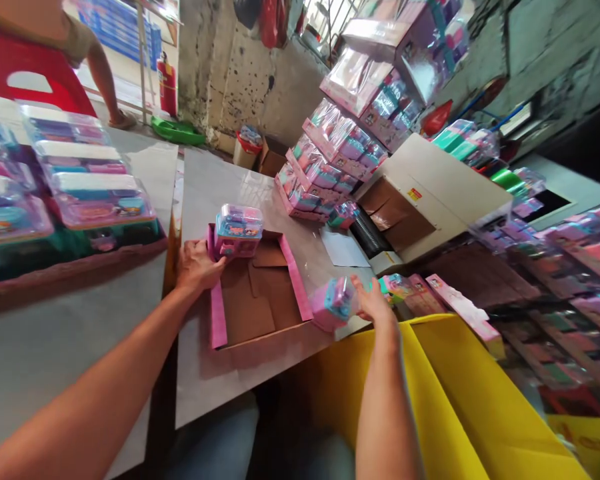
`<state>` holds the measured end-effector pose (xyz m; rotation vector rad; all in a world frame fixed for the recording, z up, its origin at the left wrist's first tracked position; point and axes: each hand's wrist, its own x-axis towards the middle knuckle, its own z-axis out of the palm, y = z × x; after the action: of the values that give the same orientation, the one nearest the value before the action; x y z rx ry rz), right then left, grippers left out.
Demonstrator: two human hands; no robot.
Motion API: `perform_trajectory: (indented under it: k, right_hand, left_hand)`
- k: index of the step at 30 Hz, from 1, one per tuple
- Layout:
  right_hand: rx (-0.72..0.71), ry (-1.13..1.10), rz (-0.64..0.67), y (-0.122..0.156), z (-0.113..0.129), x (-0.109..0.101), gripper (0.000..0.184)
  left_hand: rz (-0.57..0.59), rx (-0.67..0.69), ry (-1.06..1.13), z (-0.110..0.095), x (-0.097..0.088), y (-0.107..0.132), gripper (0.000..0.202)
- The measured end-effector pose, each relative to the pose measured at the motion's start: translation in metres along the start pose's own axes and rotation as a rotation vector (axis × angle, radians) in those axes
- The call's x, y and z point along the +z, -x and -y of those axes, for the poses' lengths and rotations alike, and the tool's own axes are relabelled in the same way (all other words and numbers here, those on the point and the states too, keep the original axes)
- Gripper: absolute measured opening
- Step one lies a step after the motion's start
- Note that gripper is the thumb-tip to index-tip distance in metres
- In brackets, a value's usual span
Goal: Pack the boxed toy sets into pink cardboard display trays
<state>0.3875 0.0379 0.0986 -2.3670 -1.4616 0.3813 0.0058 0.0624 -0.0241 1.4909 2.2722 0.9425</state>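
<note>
On the grey-topped table sits a shallow open pink cardboard box (295,280) with a brown inside. My left hand (199,267) grips its left wall near the far corner, thumb against a small pink and blue pack (239,230) with a clear plastic top. That pack stands in the box's far left corner. To the right of the box, a similar clear-topped pack (333,303) is blurred by motion. My right hand (375,300) is closed at this pack's right end, fingertips on the clear plastic; the exact grip is smeared.
Filled trays of packs (90,180) stand on the left table. A tall stack of wrapped boxes (330,153) rises behind, beside a large white carton (430,187). A yellow bin (430,387) is at my right. A person's arm (103,73) shows by a red chair (25,67).
</note>
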Motion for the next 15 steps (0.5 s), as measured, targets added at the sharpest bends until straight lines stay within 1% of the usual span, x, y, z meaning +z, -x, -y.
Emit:
perform_trajectory:
  k: [2, 4, 5, 7, 9, 10, 12, 14, 15]
  right_hand:
    - [-0.027, -0.081, 0.078, -0.006, -0.007, -0.009, 0.096]
    - [-0.159, -0.155, 0.123, -0.009, -0.018, -0.012, 0.093]
    - [-0.246, -0.201, 0.152, -0.010, -0.026, -0.009, 0.095]
    - [-0.409, -0.322, 0.241, -0.012, -0.040, 0.005, 0.106]
    - [-0.502, -0.486, 0.320, -0.012, -0.051, 0.025, 0.112]
    - [-0.530, -0.568, 0.333, -0.012, -0.056, 0.035, 0.113]
    - [-0.556, -0.678, 0.301, -0.011, -0.061, 0.052, 0.118]
    - [-0.550, -0.693, 0.252, -0.010, -0.064, 0.061, 0.121]
    - [-0.542, -0.673, 0.216, -0.010, -0.064, 0.062, 0.122]
  left_hand:
    - [0.009, 0.009, -0.013, 0.000, -0.001, 0.000, 0.047]
    - [0.017, 0.009, -0.022, -0.001, -0.002, 0.000, 0.050]
    - [0.019, 0.010, -0.022, -0.001, -0.003, 0.000, 0.051]
    - [0.018, 0.003, -0.019, -0.003, -0.004, 0.002, 0.052]
    - [0.027, -0.010, -0.015, -0.003, -0.006, 0.003, 0.052]
    - [0.028, -0.015, -0.005, -0.003, -0.006, 0.004, 0.053]
    - [0.021, -0.001, 0.043, -0.002, -0.007, 0.003, 0.059]
    - [0.003, 0.068, 0.126, 0.000, -0.007, -0.001, 0.073]
    - [-0.005, 0.115, 0.172, 0.002, -0.008, -0.004, 0.080]
